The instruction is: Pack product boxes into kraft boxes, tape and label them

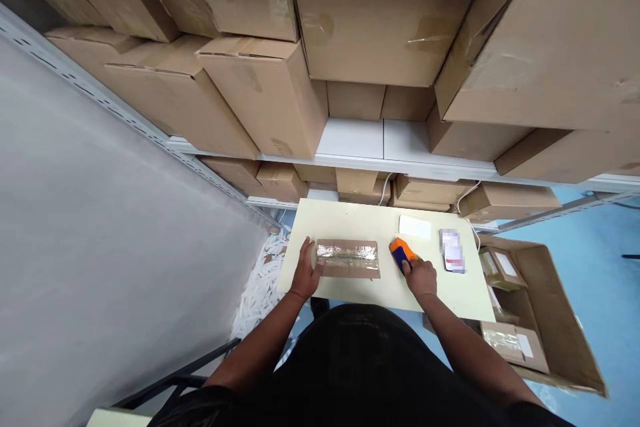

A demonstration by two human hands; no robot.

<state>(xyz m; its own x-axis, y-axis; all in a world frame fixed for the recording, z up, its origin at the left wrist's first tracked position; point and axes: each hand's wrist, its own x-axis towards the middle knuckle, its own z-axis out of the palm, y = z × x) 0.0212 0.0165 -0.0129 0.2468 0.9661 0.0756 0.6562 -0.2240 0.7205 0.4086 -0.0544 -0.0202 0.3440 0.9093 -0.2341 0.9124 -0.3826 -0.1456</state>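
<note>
A small flat cardboard box [349,270] lies on the pale table, with shiny clear tape running along its top. My left hand [306,271] grips the left end of this box, fingers along its side and thumb at the near corner. To the right of the box, my right hand [421,277] is closed on the near end of an orange and dark blue hand-held tool [401,253]. The tool's exact kind is not clear; it is apart from the box. Part of its handle is hidden under my fingers.
On the table [350,215] are a white paper stack [415,227] and a phone [453,251]. A large open carton [565,320] holding small boxes stands at the right. Shelves of cardboard boxes [370,13] rise ahead; white paper scraps [260,287] cover the floor at left.
</note>
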